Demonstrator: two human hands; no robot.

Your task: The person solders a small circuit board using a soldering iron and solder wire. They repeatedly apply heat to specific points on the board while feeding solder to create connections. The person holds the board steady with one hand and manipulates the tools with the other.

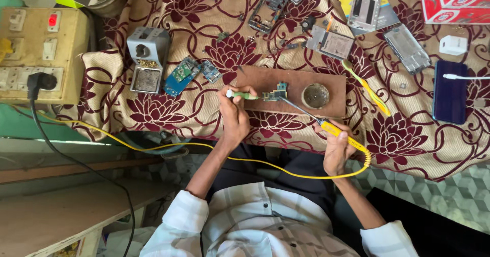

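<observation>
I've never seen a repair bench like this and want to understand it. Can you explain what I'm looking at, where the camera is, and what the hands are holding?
The one picture comes from a camera on the person's head, looking down at their own hands. The left hand holds a thin green-handled tool against a small circuit board. The right hand holds a yellow-handled soldering iron, its tip at the same board, its yellow cord trailing off to the left. The board sits on a brown wooden block beside a small round tin. Around it, on the flowered cloth, lie phone frames, a blue circuit board, a yellow toothbrush and a dark phone.
</observation>
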